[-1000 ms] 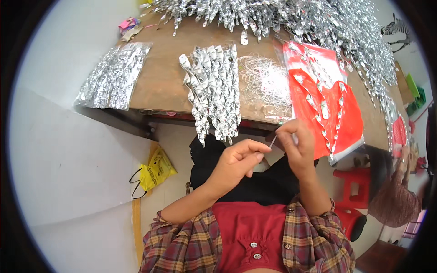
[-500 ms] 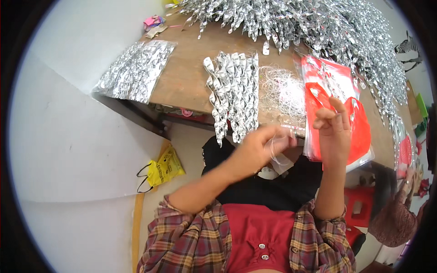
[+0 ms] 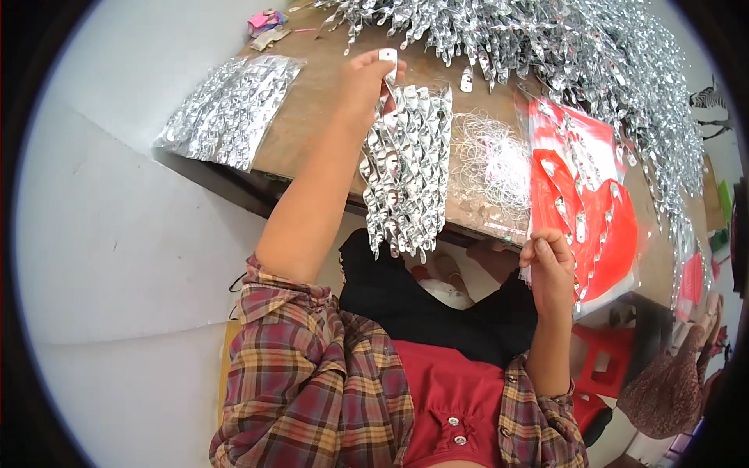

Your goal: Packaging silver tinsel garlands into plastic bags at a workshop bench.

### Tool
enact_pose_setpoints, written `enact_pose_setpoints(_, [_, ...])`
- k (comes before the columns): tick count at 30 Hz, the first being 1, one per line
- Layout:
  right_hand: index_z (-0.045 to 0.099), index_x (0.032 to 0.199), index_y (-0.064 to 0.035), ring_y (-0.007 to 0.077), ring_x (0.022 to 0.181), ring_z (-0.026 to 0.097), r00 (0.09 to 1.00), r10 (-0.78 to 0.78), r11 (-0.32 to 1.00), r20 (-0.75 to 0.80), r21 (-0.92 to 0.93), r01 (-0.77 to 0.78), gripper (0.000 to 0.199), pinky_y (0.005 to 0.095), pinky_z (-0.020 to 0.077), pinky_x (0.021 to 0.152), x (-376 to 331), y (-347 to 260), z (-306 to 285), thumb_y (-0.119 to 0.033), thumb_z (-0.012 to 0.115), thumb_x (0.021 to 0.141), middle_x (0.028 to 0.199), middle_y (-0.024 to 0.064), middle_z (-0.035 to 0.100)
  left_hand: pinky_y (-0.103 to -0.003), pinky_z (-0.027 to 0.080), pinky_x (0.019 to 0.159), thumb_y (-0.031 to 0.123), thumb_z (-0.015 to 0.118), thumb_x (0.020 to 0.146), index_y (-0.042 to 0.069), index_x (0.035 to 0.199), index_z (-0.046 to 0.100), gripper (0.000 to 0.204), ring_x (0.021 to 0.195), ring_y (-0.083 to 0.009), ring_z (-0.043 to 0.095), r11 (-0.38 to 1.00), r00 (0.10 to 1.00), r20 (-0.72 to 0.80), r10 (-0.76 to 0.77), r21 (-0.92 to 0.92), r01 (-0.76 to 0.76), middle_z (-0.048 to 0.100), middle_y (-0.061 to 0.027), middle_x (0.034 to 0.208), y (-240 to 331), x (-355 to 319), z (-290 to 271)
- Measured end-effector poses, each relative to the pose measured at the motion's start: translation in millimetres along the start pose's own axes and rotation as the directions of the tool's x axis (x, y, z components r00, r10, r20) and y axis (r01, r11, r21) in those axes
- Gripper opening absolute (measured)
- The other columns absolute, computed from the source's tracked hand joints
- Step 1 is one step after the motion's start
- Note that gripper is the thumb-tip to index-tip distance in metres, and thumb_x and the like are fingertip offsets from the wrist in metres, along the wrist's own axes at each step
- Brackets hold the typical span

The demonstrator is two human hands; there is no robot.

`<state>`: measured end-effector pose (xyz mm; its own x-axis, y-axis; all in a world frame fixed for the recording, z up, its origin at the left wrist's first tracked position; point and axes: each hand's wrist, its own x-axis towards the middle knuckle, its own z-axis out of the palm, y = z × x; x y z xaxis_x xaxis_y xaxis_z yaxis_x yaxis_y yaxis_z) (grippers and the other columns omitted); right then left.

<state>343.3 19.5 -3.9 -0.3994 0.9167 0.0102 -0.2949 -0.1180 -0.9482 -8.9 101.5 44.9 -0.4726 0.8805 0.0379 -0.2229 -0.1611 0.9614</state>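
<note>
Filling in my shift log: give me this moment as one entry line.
left hand: holds silver spiral strip over bunch of silver spirals | right hand: curled, at table edge by red packet | wooden table

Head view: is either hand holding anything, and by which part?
The left hand pinches a silver twisted strip by its top end, above the silver pile. The right hand is closed; what it holds cannot be told.
</note>
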Motion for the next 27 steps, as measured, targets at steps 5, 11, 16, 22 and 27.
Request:
enact_pose_setpoints(5, [0.055, 0.101, -0.0017, 0.0133, 0.070, 0.053, 0.998, 0.015, 0.999, -0.058, -0.037, -0.018, 0.013, 0.0248, 0.0434, 0.065, -3.9, -5.1, -4.4, -0.010, 0.052, 0.092, 0.078, 0.0065, 0.057, -0.026, 0.039, 0.033, 0.009, 0.057, 0.080, -0.004, 0.104, 0.059, 0.028, 0.055, -0.0115, 0.054, 0.996, 0.997, 0.062, -0.035, 0.085, 0.029, 0.063, -0.0075, 0.083, -48.7, 34.6, -12.8])
enact_pose_setpoints(11, [0.056, 0.100, -0.0011, 0.0129, 0.069, 0.054, 0.994, 0.033, 0.988, -0.100, -0.145, -0.047, 0.012, 0.0256, 0.0442, 0.063, -6.6, -17.4, -11.1, -0.008, 0.052, 0.091, 0.077, 0.0059, 0.059, -0.034, 0.040, 0.095, 0.017, 0.064, 0.076, 0.000, 0.122, 0.052, 0.051, 0.108, -0.0245, 0.054, 0.595, 0.868, -0.025, 0.496, 0.737, -0.319, 0.056, -0.0169, 0.118, -64.0, 31.3, -19.6])
enact_pose_setpoints(16, [0.056, 0.101, -0.0002, 0.0139, 0.077, 0.057, 0.982, -0.138, 0.907, -0.131, -0.416, 0.072, 0.014, 0.0268, 0.0464, 0.068, -5.4, -55.8, -23.8, -0.005, 0.052, 0.089, 0.084, 0.0072, 0.060, -0.033, 0.038, 0.097, 0.016, 0.061, 0.078, -0.001, 0.120, 0.054, 0.045, 0.111, -0.0247, 0.051, 0.721, 0.912, -0.061, 0.406, 0.634, -0.278, 0.053, -0.0167, 0.121, -32.5, -1.9, -33.0])
enact_pose_setpoints(22, [0.054, 0.114, -0.0004, 0.0117, 0.080, 0.055, 0.529, -0.731, 0.586, -0.431, -0.794, 0.163, 0.024, 0.0241, 0.0428, 0.071, -21.4, -107.4, -116.1, -0.010, 0.051, 0.092, 0.093, 0.0050, 0.060, -0.034, 0.035, 0.100, 0.018, 0.059, 0.084, -0.002, 0.120, 0.053, 0.042, 0.115, -0.0270, 0.049, 0.754, 0.935, -0.107, 0.338, 0.625, -0.201, 0.054, -0.0166, 0.122, -61.2, -32.4, -84.6])
enact_pose_setpoints(27, [0.059, 0.098, -0.0029, 0.0099, 0.069, 0.048, 0.104, -0.679, 0.728, -0.727, -0.649, 0.220, 0.026, 0.0241, 0.0375, 0.063, -73.9, -66.4, -231.2, -0.025, 0.046, 0.094, 0.077, 0.0015, 0.055, -0.035, 0.034, 0.100, 0.017, 0.057, 0.088, -0.002, 0.124, 0.050, 0.041, 0.117, -0.0250, 0.048, 0.732, 0.903, 0.037, 0.428, 0.572, -0.370, 0.053, -0.0157, 0.123, -70.8, -48.1, -61.6])
